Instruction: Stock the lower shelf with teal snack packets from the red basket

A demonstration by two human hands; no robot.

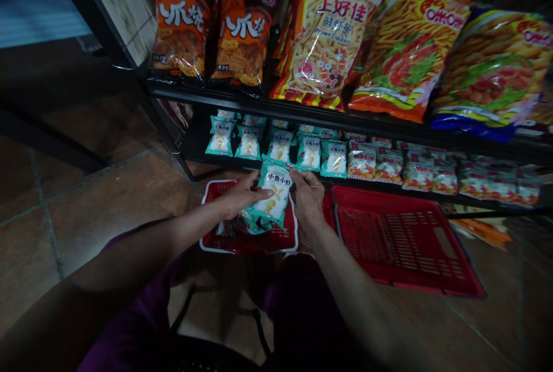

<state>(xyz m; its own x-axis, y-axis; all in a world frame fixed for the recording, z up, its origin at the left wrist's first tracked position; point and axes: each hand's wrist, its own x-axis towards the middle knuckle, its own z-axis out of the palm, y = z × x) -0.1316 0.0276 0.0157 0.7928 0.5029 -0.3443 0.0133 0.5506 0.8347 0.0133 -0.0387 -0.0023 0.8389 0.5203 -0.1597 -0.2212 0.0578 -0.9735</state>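
Between my two hands is a teal and white snack bag (276, 190), held over a small red basket (208, 193) with a white rim. My left hand (243, 194) is closed on the bag's left side, its thumb lying across the front. The fingers of my right hand (307, 193) pinch the bag's upper right edge. More teal bags (254, 223) lie in the basket below, partly hidden by the held one. Just beyond, similar teal snack bags (279, 145) stand in rows on the low shelf.
A larger red basket (406, 234) rests on the floor at the right. On the black upper shelf (242, 101) stand orange snack bags (244, 38) and big prawn cracker bags (326, 44). Small red and white packets (419, 171) fill the lower shelf's right side. A dark metal post (129, 72) rises at left.
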